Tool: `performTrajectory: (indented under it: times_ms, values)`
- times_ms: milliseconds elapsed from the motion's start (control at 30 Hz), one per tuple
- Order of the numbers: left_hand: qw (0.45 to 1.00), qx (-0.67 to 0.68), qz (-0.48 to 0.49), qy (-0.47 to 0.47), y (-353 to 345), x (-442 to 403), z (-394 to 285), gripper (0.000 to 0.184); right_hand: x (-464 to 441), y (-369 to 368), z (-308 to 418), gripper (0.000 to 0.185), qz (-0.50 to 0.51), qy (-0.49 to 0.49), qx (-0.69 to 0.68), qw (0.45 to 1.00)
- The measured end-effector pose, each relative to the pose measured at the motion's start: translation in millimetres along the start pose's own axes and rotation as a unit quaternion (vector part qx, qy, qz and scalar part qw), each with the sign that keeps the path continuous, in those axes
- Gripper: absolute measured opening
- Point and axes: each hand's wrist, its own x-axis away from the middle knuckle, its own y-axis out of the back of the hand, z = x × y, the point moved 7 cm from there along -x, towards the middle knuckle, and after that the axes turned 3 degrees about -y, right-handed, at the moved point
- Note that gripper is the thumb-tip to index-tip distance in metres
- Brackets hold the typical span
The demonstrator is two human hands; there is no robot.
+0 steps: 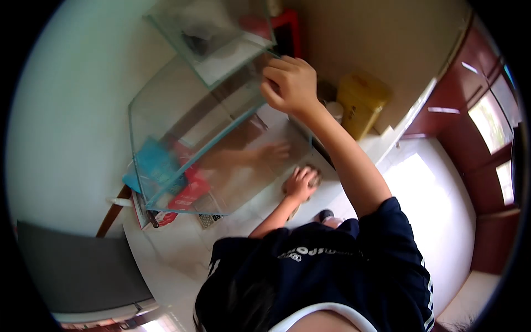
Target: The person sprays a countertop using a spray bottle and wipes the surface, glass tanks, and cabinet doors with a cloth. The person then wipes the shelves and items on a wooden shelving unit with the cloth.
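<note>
My right hand [290, 84] is closed in a fist at the upper near corner of a clear glass tank [193, 161], its fingers curled at the rim. The tank sits at an angle across the white tabletop [251, 213]. Lower down, my left hand [301, 183] presses on a brownish, mottled, cloth-like thing [315, 178] on the tabletop, fingers curved over it. Much of that thing is hidden under the palm. A faint reflection of the left arm shows in the glass.
Another glass box [218, 47] stands behind the tank. Blue [157, 163] and red packets [191, 191] and a calculator [209, 217] lie at the left. A yellow container [360, 105] stands by the wall at right. Dark red cabinets [442, 110] line the far side.
</note>
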Motion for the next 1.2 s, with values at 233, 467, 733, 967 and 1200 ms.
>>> performTrajectory:
  times_ms: [233, 467, 733, 967, 1200]
  values:
    - [0.998, 0.033, -0.029, 0.033, -16.0, -46.9, -13.7, 0.037, 12.9, 22.2, 3.1, 0.014, -0.006, -0.027, -0.02, 0.999]
    - [0.996, 0.008, -0.027, 0.085, 45.1, 55.1, 2.5, 0.033, 302.9, 113.3, 7.7, 0.015, 0.311, -0.304, -0.042, 0.899]
    - [0.981, -0.016, -0.114, 0.156, 101.7, 130.8, 27.4, 0.036, 747.5, 440.3, 155.2, 0.026, -0.179, -0.917, 0.118, 0.338]
    - [0.974, 0.139, -0.07, -0.167, 46.9, -66.7, -102.5, 0.038, 789.5, 424.6, 282.4, 0.028, -0.438, -0.872, 0.075, 0.207]
    - [0.981, 0.109, 0.003, -0.158, -35.8, -106.7, -152.6, 0.043, 640.8, 378.6, 183.5, 0.024, -0.15, -0.896, 0.114, 0.403]
